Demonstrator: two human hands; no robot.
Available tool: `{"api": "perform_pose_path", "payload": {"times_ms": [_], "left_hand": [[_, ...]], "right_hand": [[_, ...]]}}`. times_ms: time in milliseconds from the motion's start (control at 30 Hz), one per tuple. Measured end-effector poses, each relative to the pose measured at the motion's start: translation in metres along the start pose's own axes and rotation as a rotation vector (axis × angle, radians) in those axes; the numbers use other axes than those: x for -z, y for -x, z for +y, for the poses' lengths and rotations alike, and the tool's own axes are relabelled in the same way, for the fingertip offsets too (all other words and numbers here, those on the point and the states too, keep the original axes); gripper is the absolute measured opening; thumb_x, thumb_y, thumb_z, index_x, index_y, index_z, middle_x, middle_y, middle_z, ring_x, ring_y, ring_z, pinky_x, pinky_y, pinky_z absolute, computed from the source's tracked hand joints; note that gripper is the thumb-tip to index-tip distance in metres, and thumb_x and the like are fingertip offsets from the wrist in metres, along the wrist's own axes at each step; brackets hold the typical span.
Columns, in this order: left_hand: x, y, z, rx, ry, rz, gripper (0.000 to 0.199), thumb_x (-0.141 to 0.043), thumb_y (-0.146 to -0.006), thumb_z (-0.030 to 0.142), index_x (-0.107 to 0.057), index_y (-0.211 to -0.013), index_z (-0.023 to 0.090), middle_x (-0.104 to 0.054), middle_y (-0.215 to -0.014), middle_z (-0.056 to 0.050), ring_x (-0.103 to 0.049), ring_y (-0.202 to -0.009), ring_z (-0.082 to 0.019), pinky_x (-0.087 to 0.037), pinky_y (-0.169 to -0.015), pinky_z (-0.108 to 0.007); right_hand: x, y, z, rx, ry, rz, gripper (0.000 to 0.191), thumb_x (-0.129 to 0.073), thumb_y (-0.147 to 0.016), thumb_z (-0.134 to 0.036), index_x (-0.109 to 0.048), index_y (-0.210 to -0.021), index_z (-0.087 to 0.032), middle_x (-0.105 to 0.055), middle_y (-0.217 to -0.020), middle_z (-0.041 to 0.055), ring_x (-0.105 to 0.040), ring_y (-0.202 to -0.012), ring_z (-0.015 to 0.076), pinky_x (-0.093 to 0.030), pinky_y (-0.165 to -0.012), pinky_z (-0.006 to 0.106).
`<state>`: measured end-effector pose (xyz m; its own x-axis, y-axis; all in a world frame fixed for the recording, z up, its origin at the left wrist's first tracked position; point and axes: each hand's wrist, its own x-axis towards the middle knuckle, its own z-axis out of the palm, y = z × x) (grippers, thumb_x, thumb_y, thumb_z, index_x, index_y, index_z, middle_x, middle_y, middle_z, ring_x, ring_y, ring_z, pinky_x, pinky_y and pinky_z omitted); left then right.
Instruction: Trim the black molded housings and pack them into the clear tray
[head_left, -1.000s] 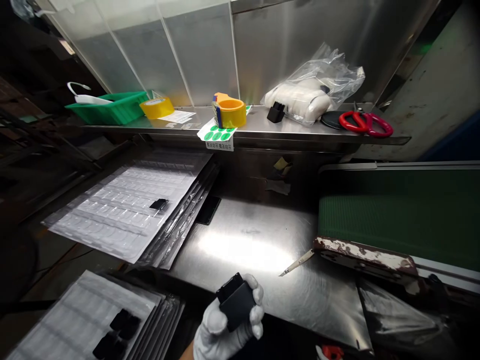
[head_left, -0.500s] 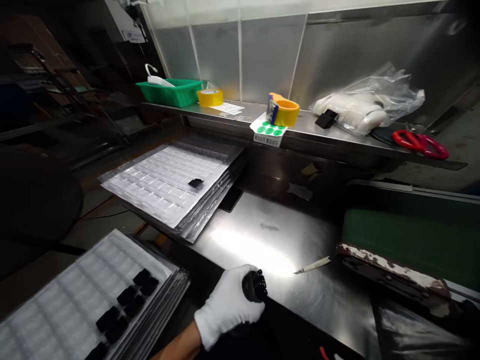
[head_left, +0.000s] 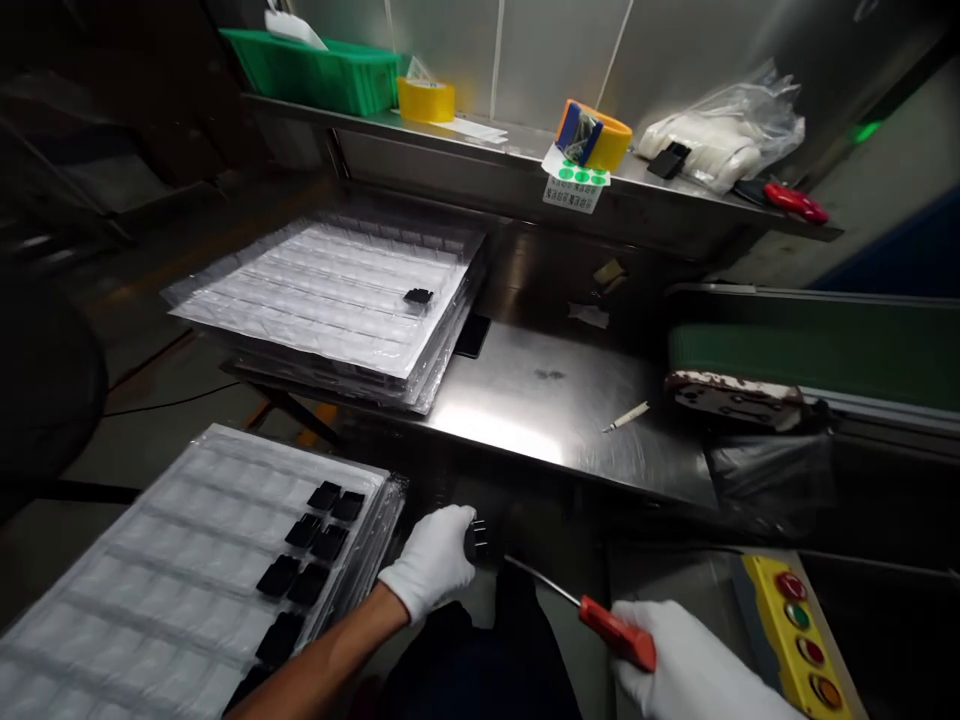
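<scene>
My left hand (head_left: 436, 560), in a white glove, is closed around a small black plastic part (head_left: 475, 540) with thin prongs pointing right. In my right hand (head_left: 667, 655), also gloved in white, is a screwdriver (head_left: 611, 628) with a red handle. Its metal shaft points left toward the black part, and the tip is apart from it. Left of my left hand, several black parts (head_left: 306, 583) sit in rows on a white compartment tray (head_left: 150, 570). A single black part (head_left: 418, 297) lies on another stack of clear and white trays (head_left: 315, 290) on the table.
A utility knife (head_left: 626, 416) and a dark phone-like slab (head_left: 472, 336) lie on the metal table (head_left: 517, 400). At right are a green conveyor belt (head_left: 810, 350) and a yellow button box (head_left: 799, 635). The shelf holds a green basket (head_left: 322, 75), tape rolls (head_left: 426, 100) and bagged white items (head_left: 712, 140).
The view has tilted down and shifted. My left hand has moved off the table edge, still holding the black part. My right hand has come into view with the screwdriver.
</scene>
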<state>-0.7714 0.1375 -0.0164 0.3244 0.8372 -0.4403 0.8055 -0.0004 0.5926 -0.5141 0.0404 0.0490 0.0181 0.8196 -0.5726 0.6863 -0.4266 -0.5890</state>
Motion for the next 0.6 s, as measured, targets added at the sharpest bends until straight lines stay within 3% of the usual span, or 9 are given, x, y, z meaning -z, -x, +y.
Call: {"api": "perform_pose_path", "payload": {"times_ms": [133,333,467,600], "left_hand": [[-0.013,0.032,-0.022,-0.016,-0.005,-0.059,0.012,-0.067,-0.066,0.017,-0.062,-0.077,0.020,-0.066,-0.080,-0.004,-0.064,-0.077,-0.023,-0.043,-0.067,-0.028],[-0.031,0.064,-0.051,-0.014,0.019,-0.028,0.015,-0.068,-0.066,0.020,-0.061,-0.079,0.022,-0.065,-0.085,-0.004,-0.064,-0.078,-0.023,-0.043,-0.066,-0.028],[-0.047,0.074,-0.065,0.020,0.047,0.020,0.023,-0.067,-0.063,0.016,-0.059,-0.083,0.022,-0.064,-0.087,-0.005,-0.064,-0.078,-0.023,-0.044,-0.065,-0.028],[-0.060,0.085,-0.078,0.055,0.073,0.076,0.024,-0.061,-0.065,0.013,-0.056,-0.087,0.022,-0.063,-0.087,-0.005,-0.064,-0.075,-0.022,-0.043,-0.062,-0.027]], "right_hand": [[-0.013,0.020,-0.034,-0.043,0.243,-0.088,0.008,-0.058,-0.065,-0.018,-0.064,-0.064,-0.023,-0.059,-0.054,-0.0002,-0.050,-0.049,0.0134,-0.029,-0.048,0.025],[-0.029,0.024,-0.079,-0.059,0.596,-0.281,0.014,-0.054,-0.066,-0.014,-0.062,-0.071,-0.024,-0.064,-0.063,-0.0004,-0.055,-0.057,0.0158,-0.034,-0.053,0.026],[-0.042,0.023,-0.086,-0.009,0.733,-0.303,0.010,-0.053,-0.068,-0.017,-0.060,-0.070,-0.024,-0.065,-0.062,0.0006,-0.056,-0.056,0.0173,-0.031,-0.050,0.027],[-0.049,0.019,-0.081,0.072,0.771,-0.278,0.017,-0.050,-0.065,-0.010,-0.060,-0.069,-0.024,-0.066,-0.063,0.0003,-0.058,-0.058,0.0167,-0.031,-0.052,0.026]]}}
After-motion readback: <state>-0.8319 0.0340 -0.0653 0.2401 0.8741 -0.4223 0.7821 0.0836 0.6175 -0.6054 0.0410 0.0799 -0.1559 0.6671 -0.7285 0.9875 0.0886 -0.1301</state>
